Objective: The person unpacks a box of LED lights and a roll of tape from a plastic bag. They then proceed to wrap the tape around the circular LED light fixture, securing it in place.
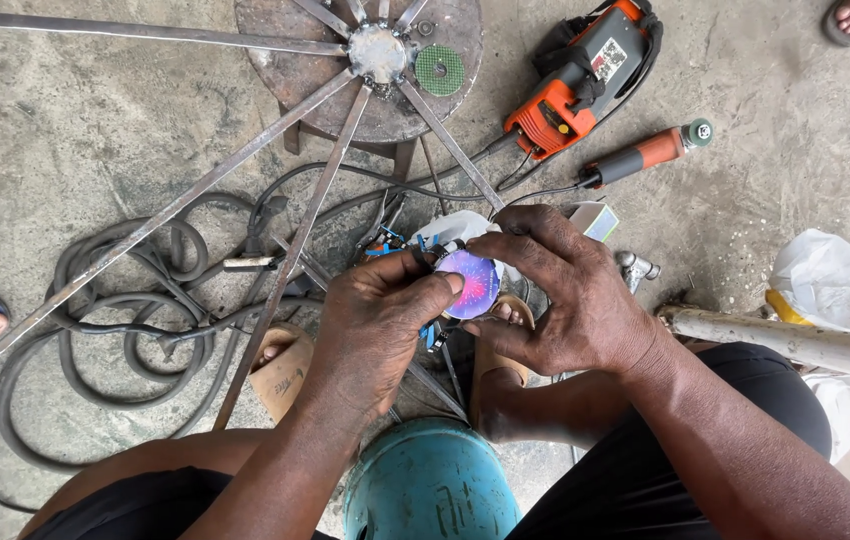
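Pinching the small purple disc between both hands, above the blue cylinder; best gripped firmly by its edge.

arms: bare, sleeveless; legs: dark shorts; feet: tan sandals

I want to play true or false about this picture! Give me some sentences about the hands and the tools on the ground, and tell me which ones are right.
1. Both hands hold a small round purple disc. True: the left hand and the right hand pinch it together.
2. The orange machine lies on the stool. False: it lies on the concrete floor.
3. A green disc lies on the round stool top. True.
4. The grey cable is stretched out straight. False: it lies in loops.
5. The angle grinder is in the right hand. False: it lies on the floor.
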